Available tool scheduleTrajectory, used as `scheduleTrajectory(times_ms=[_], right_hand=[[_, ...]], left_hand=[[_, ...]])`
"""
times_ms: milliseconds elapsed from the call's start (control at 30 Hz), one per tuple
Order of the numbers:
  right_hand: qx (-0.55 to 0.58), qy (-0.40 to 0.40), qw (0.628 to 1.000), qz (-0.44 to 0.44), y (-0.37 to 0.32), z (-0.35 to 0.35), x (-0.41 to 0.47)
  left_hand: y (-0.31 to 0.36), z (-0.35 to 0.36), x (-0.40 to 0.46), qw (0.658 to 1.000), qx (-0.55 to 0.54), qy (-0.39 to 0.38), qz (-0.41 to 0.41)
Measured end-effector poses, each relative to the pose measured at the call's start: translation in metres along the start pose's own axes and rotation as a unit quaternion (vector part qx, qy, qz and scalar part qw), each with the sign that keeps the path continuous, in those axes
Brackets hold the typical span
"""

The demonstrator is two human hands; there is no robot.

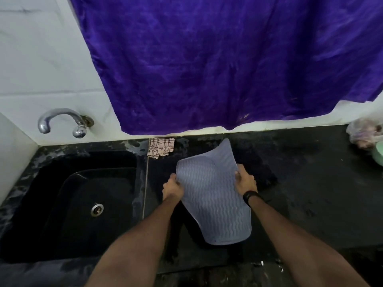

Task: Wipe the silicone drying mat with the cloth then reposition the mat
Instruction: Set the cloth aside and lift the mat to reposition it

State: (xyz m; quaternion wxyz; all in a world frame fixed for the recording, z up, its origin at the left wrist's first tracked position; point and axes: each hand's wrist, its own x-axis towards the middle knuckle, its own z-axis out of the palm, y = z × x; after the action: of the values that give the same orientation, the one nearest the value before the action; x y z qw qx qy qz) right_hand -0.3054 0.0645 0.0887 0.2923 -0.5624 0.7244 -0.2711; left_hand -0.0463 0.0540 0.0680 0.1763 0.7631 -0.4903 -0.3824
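Note:
The grey silicone drying mat [211, 195] with a wavy ridged surface is lifted off the black counter and bends between both hands. My left hand [172, 188] grips its left edge. My right hand [245, 181], with a black band on the wrist, grips its right edge. The mat's far end curls upward and its near end hangs toward me. The checked pink and white cloth [161, 147] lies crumpled on the counter by the back wall, apart from both hands.
A black sink [62, 204] with a metal drain fills the left, under a chrome tap [62, 122]. A purple fabric [228, 59] hangs over the back wall. A plastic bag [364, 132] and a green bowl [378, 156] sit at the far right of the dark counter [310, 183].

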Motion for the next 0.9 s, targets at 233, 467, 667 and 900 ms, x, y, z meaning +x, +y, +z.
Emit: scheduleTrajectory(times_ms=[233,467,667,900], right_hand=[[-0.016,-0.068,0.997,0.028,-0.063,0.056,-0.016],[-0.076,-0.088,0.986,0.118,-0.062,0.093,-0.023],[-0.068,-0.082,0.986,0.129,-0.052,0.094,-0.016],[-0.097,-0.081,0.980,0.156,-0.042,0.108,-0.006]], left_hand=[[-0.062,-0.054,0.001,0.997,-0.051,0.039,-0.037],[-0.107,-0.057,-0.001,0.997,-0.014,-0.002,-0.077],[-0.117,-0.058,0.005,0.996,0.024,-0.005,-0.081],[-0.122,-0.044,0.008,0.990,0.077,0.005,-0.114]])
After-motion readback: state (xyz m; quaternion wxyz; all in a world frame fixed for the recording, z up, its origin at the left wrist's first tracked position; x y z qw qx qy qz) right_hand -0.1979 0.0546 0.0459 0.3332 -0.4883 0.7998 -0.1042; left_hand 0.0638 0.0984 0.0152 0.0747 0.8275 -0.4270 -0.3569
